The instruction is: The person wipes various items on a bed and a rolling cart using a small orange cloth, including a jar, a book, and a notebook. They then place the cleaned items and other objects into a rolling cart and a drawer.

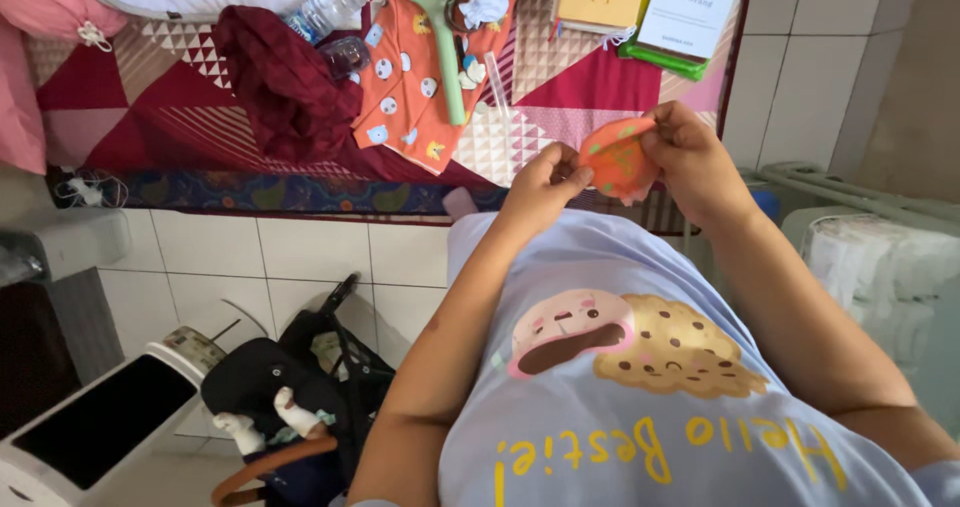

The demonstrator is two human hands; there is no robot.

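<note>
My left hand and my right hand both hold a small orange cloth piece with green marks, up in front of my chest. My left fingers pinch its left edge and my right fingers grip its upper right edge. Beyond my hands lies a patterned red and pink quilt. On the quilt lies an orange printed garment with a green racket-shaped swatter across it.
A dark red cloth and a plastic bottle lie on the quilt at left, with books at the far right. On the white tiled floor stand a black bag and a white appliance.
</note>
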